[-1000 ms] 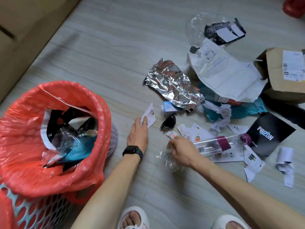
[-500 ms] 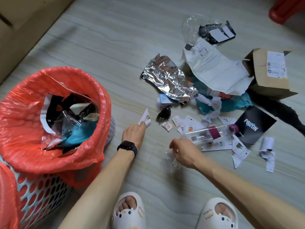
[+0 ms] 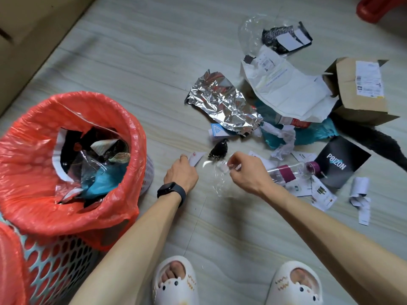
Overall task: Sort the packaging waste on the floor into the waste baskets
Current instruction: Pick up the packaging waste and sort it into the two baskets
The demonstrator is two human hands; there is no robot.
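My left hand (image 3: pixel 181 173), with a black watch on the wrist, grips a small white paper slip (image 3: pixel 196 158) just above the floor. My right hand (image 3: pixel 246 172) pinches a crumpled clear plastic film (image 3: pixel 217 175) that hangs between the two hands. A waste basket lined with a red bag (image 3: pixel 72 164) stands at the left, holding blue, black and clear wrappers. Loose waste lies ahead: a small black wrapper (image 3: pixel 219 149), crumpled silver foil (image 3: pixel 224 105), a clear bottle with a magenta band (image 3: pixel 290 171), white paper slips (image 3: pixel 323 192) and a black POIZON card (image 3: pixel 340 165).
A cardboard box (image 3: pixel 361 91) sits at the far right behind a large white mailer (image 3: pixel 286 89) and a teal bag (image 3: pixel 319 134). A second red-lined basket (image 3: pixel 8 265) shows at the lower left edge. My two slippered feet (image 3: pixel 176 282) stand near the bottom. A red object (image 3: pixel 381 7) is at top right.
My left hand has closed on the white paper slip and lifted it. My right hand has risen from the floor and moved left with the clear film. The view has pulled back.
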